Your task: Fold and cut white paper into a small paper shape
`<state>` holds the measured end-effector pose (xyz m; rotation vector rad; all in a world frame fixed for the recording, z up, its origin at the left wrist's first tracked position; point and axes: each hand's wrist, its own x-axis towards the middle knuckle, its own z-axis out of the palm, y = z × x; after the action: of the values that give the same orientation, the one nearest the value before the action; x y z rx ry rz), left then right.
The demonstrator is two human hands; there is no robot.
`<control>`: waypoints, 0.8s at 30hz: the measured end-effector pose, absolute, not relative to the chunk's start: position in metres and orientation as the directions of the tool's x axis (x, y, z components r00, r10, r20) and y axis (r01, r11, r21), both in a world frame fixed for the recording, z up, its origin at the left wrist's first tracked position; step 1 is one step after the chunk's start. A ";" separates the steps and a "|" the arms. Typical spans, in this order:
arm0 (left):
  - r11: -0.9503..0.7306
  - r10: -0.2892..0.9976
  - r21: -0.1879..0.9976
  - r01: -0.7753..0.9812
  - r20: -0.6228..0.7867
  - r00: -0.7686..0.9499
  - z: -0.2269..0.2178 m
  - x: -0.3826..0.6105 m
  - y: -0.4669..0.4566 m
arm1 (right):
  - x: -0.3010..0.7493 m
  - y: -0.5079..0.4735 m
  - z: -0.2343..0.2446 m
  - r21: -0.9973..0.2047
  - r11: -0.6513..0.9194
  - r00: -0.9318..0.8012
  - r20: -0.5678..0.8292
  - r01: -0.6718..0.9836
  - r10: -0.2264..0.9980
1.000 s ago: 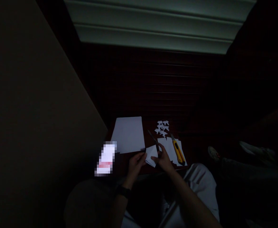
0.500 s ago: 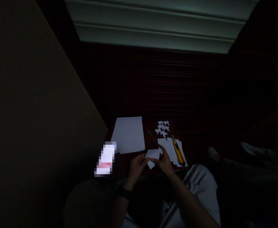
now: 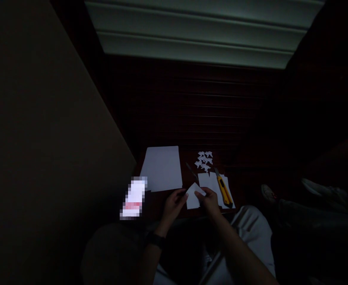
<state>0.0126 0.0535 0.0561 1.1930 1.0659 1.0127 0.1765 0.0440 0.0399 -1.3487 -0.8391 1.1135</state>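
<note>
Between both hands is a small white piece of paper [image 3: 193, 199], held over the front of a dark table, its pointed corner turned away from me. My left hand [image 3: 174, 203] pinches its left edge between thumb and fingers. My right hand [image 3: 210, 200] grips the right side, thumb lying on top of the sheet. Just beyond my right hand lie white paper sheets [image 3: 207, 180], with a yellow utility knife [image 3: 224, 191] resting across them. A thin dark pointed tool [image 3: 191, 171] lies beyond the held paper; its kind is hard to make out.
Large white sheets [image 3: 163, 168] lie at the table's left. Several small folded paper shapes [image 3: 204, 161] are grouped at the back right. A glowing, blurred-out screen [image 3: 134, 198] is at the left edge. Another person's shoes [image 3: 324, 188] show at far right.
The paper has been turned, its pointed corner now facing away instead of toward me. My right hand has shifted slightly right and toward me, its index finger no longer stretched forward.
</note>
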 end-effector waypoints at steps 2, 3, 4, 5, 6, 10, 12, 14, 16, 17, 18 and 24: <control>0.128 0.971 0.989 -0.068 -0.111 0.210 0.057 0.014 0.053 | 0.173 0.042 0.039 -0.977 -0.105 0.324 -0.163 -0.188 0.932; 0.135 0.971 0.988 -0.078 -0.116 0.207 0.056 0.015 0.053 | 0.171 0.041 0.040 -0.973 -0.108 0.323 -0.172 -0.206 0.931; 0.134 0.973 0.987 -0.084 -0.115 0.202 0.054 0.015 0.053 | 0.170 0.041 0.041 -0.970 -0.115 0.312 -0.179 -0.214 0.933; 0.130 0.974 0.988 -0.086 -0.111 0.200 0.052 0.016 0.054 | 0.169 0.040 0.043 -0.969 -0.124 0.292 -0.184 -0.212 0.938; 0.127 0.974 0.988 -0.084 -0.108 0.197 0.050 0.015 0.055 | 0.170 0.040 0.045 -0.970 -0.134 0.266 -0.186 -0.202 0.946; 0.122 0.975 0.990 -0.064 -0.108 0.195 0.045 0.012 0.057 | 0.182 0.042 0.058 -0.975 -0.189 0.061 -0.197 -0.113 0.979; 0.124 0.971 0.990 -0.062 -0.108 0.216 0.046 0.010 0.057 | 0.191 0.043 0.065 -0.969 -0.234 -0.063 -0.230 -0.072 0.971; 0.121 0.963 0.990 -0.066 -0.101 0.249 0.048 0.010 0.057 | 0.197 0.044 0.069 -0.961 -0.271 -0.152 -0.260 -0.054 0.953; 0.113 0.952 0.991 -0.067 -0.089 0.293 0.051 0.010 0.056 | 0.200 0.043 0.071 -0.957 -0.285 -0.194 -0.272 -0.046 0.943; 0.111 0.945 0.992 -0.065 -0.085 0.316 0.052 0.010 0.056 | 0.200 0.043 0.071 -0.958 -0.283 -0.200 -0.269 -0.042 0.942; 0.112 0.938 0.992 -0.057 -0.086 0.337 0.053 0.010 0.056 | 0.200 0.043 0.070 -0.961 -0.273 -0.194 -0.261 -0.041 0.946; 0.110 0.941 0.993 -0.030 -0.094 0.325 0.054 0.009 0.055 | 0.200 0.041 0.061 -0.969 -0.235 -0.165 -0.220 -0.076 0.961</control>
<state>0.0091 0.0553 0.0544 1.2374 0.9789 0.9144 0.2000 0.0410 0.0610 -1.2251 -1.1325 1.5401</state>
